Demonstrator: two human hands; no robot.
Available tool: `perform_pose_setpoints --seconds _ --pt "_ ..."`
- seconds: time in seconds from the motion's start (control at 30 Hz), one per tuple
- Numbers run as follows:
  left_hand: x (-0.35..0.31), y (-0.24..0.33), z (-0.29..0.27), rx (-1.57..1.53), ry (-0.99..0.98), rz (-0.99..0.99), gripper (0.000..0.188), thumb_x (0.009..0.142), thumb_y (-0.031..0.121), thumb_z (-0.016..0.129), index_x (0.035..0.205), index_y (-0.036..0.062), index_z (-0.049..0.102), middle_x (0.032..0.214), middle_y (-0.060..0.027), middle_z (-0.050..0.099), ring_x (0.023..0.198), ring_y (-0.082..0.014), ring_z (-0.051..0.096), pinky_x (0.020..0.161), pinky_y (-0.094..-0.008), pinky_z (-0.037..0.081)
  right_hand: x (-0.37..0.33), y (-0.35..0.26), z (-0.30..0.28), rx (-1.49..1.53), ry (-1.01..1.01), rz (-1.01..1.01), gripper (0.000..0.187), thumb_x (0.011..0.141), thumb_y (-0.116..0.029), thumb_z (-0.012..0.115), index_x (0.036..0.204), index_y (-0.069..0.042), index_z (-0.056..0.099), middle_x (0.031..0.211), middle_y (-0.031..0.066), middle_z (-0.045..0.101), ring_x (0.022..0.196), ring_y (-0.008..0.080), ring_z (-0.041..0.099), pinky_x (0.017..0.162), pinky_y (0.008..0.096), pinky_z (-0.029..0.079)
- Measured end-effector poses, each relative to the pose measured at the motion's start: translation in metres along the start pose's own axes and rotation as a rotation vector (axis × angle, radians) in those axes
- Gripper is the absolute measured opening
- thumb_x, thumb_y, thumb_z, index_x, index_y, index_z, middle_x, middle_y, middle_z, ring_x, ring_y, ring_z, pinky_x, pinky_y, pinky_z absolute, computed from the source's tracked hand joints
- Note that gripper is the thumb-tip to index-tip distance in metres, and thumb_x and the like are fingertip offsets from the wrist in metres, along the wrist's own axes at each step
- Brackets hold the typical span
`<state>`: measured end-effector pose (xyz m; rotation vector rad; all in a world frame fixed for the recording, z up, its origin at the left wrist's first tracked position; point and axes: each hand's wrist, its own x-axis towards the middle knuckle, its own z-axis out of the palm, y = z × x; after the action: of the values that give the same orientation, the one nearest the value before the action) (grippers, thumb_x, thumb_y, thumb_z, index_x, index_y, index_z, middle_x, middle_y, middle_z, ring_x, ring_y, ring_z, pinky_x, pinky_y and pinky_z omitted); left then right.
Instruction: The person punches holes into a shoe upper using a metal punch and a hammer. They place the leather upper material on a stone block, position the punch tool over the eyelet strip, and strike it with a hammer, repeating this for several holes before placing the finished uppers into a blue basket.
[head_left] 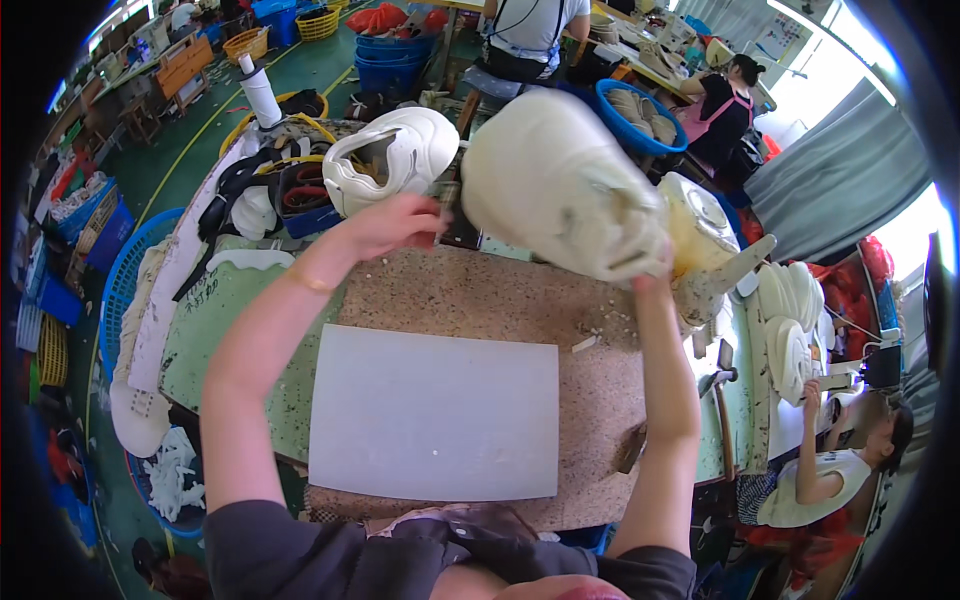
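Note:
My right hand (655, 268) is closed on the lower right end of a large off-white, jug-like container (550, 180). The container is tilted above the far part of the worktable, blurred and smudged on its near side. My left hand (398, 222) is over the table's far edge, its fingers curled by a small dark thing that is too blurred to name. Just beyond that hand lies a white shoe (400, 150) with its opening showing. A pale grey rectangular sheet (435, 410) lies flat on the speckled brown board (600, 400) in front of me.
A hammer (722, 400) lies at the right, near stacked white shoe parts (790, 330). A yellow-stained white tub (695, 215) stands beyond my right hand. Blue baskets (130, 290) flank the table's left side. Co-workers sit at the back and on the right.

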<state>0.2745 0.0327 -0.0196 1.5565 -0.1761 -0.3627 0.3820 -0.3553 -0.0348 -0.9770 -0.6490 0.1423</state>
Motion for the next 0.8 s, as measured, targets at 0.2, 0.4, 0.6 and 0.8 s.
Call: perform_pose_setpoints --seconds 0.2,0.4,0.6,0.8 --pt "-0.101 -0.016 -0.025 -0.204 0.180 -0.161 0.010 0.089 0.012 0.051 0.093 0.0021 0.053 0.086 -0.0036 0.055 0.076 -0.0112 0.057 0.070 -0.0273 0.052 0.040 0.015 0.006 -0.361 0.513 0.573 0.032 0.091 -0.031 0.047 0.102 -0.005 0.061 0.102 0.0081 0.062 0.089 0.0161 0.059 0.081 0.0295 0.047" --pt "-0.098 -0.013 -0.005 -0.099 0.214 -0.075 0.013 0.090 0.013 0.053 0.098 0.0026 0.053 0.085 -0.0016 0.056 0.076 -0.0087 0.058 0.068 -0.0261 0.053 0.032 -0.010 0.019 -0.979 0.233 0.452 0.037 0.084 -0.023 0.062 0.113 0.000 0.059 0.099 0.0034 0.062 0.086 0.0085 0.055 0.078 0.0224 0.043" --pt "-0.087 -0.007 0.016 -0.120 0.170 -0.074 0.017 0.088 0.010 0.055 0.102 0.0008 0.053 0.086 -0.0017 0.056 0.077 -0.0107 0.060 0.072 -0.0272 0.054 0.038 -0.006 0.008 -0.878 0.060 0.458 0.029 0.084 -0.014 0.060 0.110 -0.001 0.062 0.098 0.0033 0.063 0.086 0.0089 0.057 0.079 0.0214 0.044" --pt "-0.085 -0.003 0.039 -0.082 0.096 -0.031 0.019 0.087 0.006 0.055 0.104 -0.0016 0.052 0.094 -0.0060 0.057 0.086 -0.0150 0.061 0.075 -0.0275 0.053 0.028 -0.030 0.024 -1.304 0.273 -0.003 0.024 0.084 -0.015 0.060 0.107 -0.010 0.065 0.093 0.0023 0.065 0.078 0.0074 0.057 0.073 0.0224 0.045"
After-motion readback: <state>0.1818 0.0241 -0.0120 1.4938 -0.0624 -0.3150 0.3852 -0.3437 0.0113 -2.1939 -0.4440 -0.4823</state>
